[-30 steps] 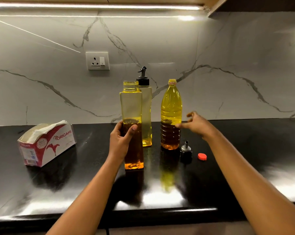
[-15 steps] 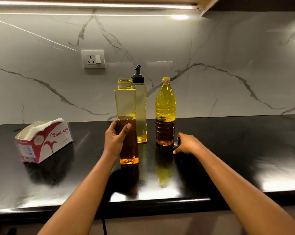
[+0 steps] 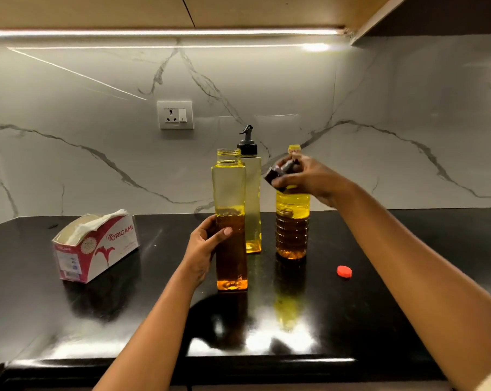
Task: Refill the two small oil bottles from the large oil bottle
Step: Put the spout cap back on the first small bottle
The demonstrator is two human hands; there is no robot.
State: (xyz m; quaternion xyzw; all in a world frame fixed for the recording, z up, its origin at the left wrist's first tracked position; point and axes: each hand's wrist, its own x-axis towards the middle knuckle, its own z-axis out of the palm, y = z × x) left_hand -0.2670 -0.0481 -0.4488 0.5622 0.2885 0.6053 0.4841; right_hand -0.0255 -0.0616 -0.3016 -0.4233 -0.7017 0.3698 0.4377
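Three oil bottles stand near the middle of the black worktop, with a tissue box well off at centre left. The large oil bottle stands upright and uncapped, right of centre. Just left of it is the open small bottle, roughly half full, and right behind that stands the second small bottle, pourer still fitted and seemingly holding oil only near its base.

The left hand still grips the open bottle around its middle, steadying it on the worktop. The change is on the right. Half a second ago the right hand was down on the worktop beside the large bottle. Now it is raised in front of that bottle's neck, fingers closed round the black pourer cap, which is tilted towards the open bottle's mouth. The red cap lies alone at lower right.

My reading is that filling of the first small bottle is over and capping is in hand. The second small bottle is yet to be refilled.
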